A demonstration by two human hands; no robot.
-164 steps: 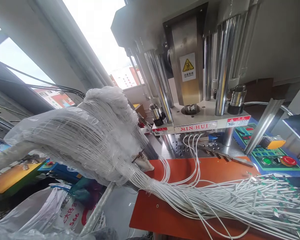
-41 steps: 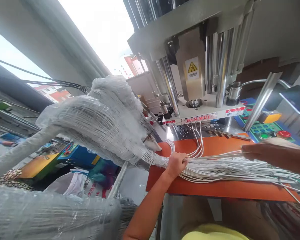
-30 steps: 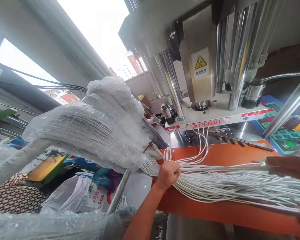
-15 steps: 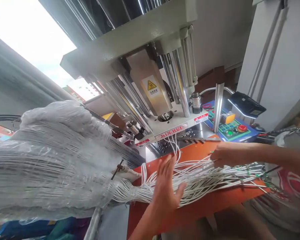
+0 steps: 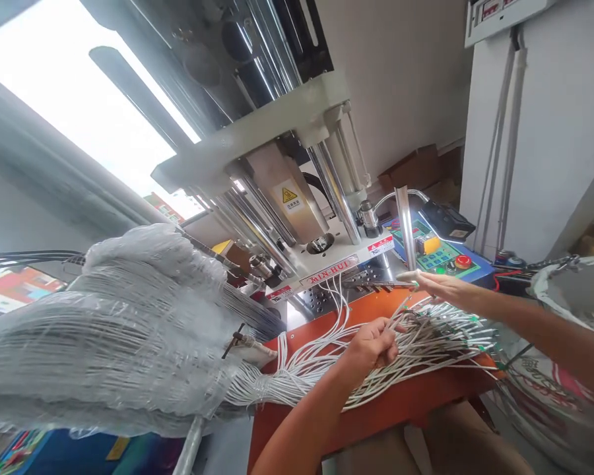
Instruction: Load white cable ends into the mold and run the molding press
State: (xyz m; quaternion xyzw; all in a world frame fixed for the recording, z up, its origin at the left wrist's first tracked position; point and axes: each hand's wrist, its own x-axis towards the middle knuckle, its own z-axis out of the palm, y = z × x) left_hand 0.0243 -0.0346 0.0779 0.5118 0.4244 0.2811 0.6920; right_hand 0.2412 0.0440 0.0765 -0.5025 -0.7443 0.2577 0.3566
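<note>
My left hand (image 5: 375, 344) is closed around a thin white cable (image 5: 400, 309), whose free length slants up to the right. Fingers stretched out, my right hand (image 5: 438, 287) is near that cable's upper end; whether it touches the cable I cannot tell. Under both hands a thick bundle of white cables (image 5: 321, 361) spreads over the orange-red work board (image 5: 376, 417). Many of their ends, some with green tips, fan out at the right. A few white cables run from the press (image 5: 321, 270) down to the board.
A large plastic-wrapped cable bundle (image 5: 143, 336) fills the left, beside a small clamp (image 5: 233, 340). Behind the board's right side are a control panel (image 5: 445, 260) with buttons and a black lamp (image 5: 448, 221). A white sack (image 5: 569, 290) stands at the far right.
My left hand has gone from spread open to closed on a cable, moving right. My right hand has lifted off the bundle and its fingers have straightened. The camera view has shifted.
</note>
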